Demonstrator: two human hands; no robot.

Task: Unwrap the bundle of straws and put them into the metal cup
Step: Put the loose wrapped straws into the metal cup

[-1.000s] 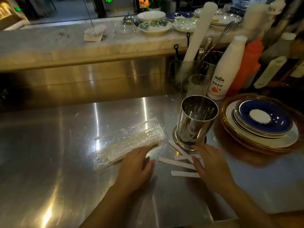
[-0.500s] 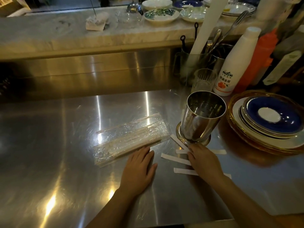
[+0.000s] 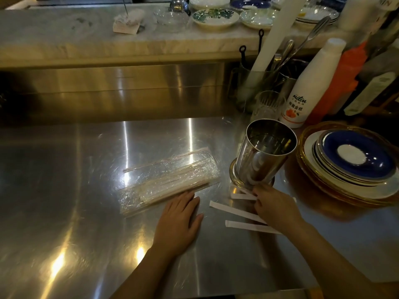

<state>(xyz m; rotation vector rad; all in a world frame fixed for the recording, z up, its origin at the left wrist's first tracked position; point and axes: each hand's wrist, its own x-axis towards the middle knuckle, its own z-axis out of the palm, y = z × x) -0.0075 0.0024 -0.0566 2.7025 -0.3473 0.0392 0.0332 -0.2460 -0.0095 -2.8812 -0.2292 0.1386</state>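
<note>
The straw bundle (image 3: 170, 182), still in clear plastic wrap, lies flat on the steel counter at mid-frame. Just right of it, the shiny metal cup (image 3: 263, 156) stands upright on a small round saucer (image 3: 232, 173), and nothing shows inside it. My left hand (image 3: 179, 221) rests palm down on the counter, fingertips at the bundle's near edge. Several white paper-wrapped straws (image 3: 233, 210) lie loose in front of the cup. My right hand (image 3: 274, 208) covers their right ends, fingers bent down at the cup's base. Its grip is hidden.
A stack of plates (image 3: 354, 160) with a blue one on top sits right of the cup. Behind the cup are a glass (image 3: 267, 104), a white bottle (image 3: 311, 87), an orange bottle and a utensil holder (image 3: 254, 83). A raised marble ledge (image 3: 64, 39) carries bowls.
My right hand has edged forward over the white straws toward the cup's base. My left hand stays flat by the bundle. The view has shifted slightly.
</note>
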